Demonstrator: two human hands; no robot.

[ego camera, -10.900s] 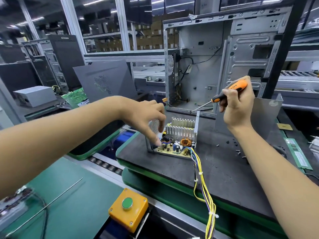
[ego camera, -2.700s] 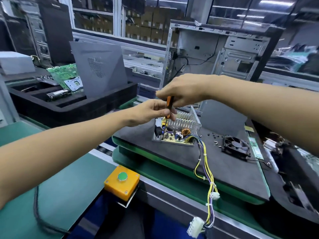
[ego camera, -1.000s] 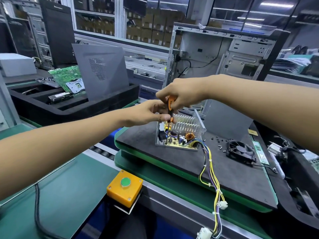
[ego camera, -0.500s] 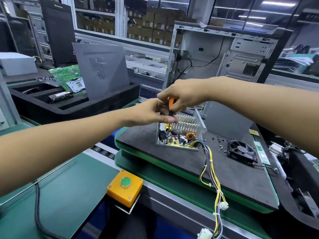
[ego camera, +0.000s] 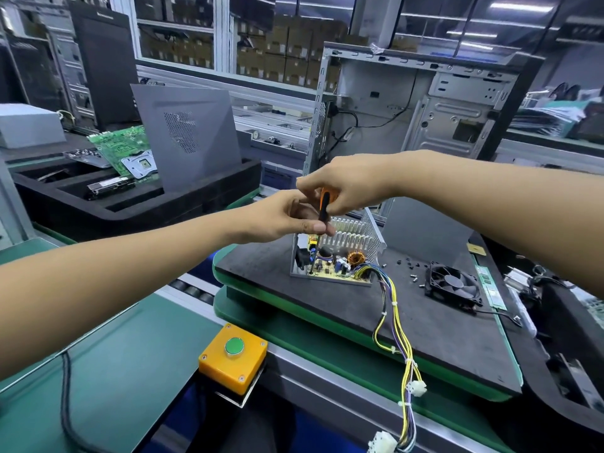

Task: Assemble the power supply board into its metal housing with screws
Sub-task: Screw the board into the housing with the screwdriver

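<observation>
1. Our right hand (ego camera: 346, 188) holds the orange screwdriver (ego camera: 324, 204) by its handle, standing straight up.
2. Our left hand (ego camera: 281, 217) pinches the screwdriver lower down to keep it steady.
3. The tip goes down to the board (ego camera: 330, 266), which sits inside the metal box (ego camera: 372, 233) near the left back corner of the black mat (ego camera: 441, 328).
4. We should keep the tool straight, push down gently and turn slowly, so it does not slip.
5. More screws (ego camera: 408, 264) lie on the mat just beside the box, near the fan (ego camera: 452, 286).
</observation>
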